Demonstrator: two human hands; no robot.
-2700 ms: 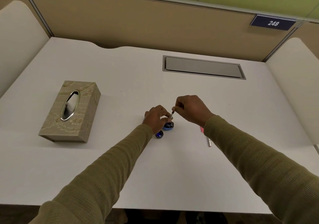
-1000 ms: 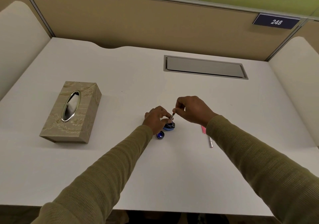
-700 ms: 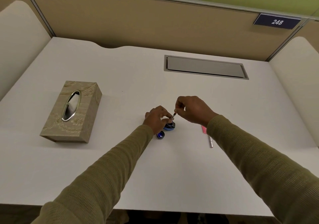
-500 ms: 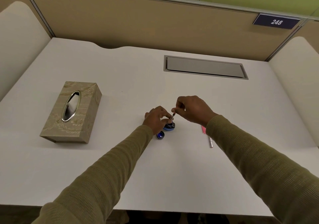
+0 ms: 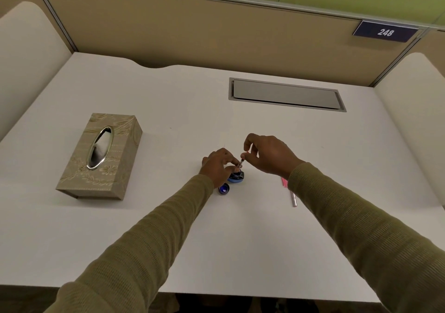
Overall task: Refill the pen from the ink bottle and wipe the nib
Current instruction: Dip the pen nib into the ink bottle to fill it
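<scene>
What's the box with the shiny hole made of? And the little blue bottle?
Tissue box: beige embossed fabric or paper, matte, with flower patterns. Its oval ring: probably polished metal, mirror-bright. Ink bottle: glass or glossy plastic, judging by its blue glints.

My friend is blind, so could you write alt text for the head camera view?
The left hand steadies a small blue ink bottle on a white desk while the right hand pinches a pen dipped into it. The cap lies beside the bottle; a tissue box sits to the left.
</scene>
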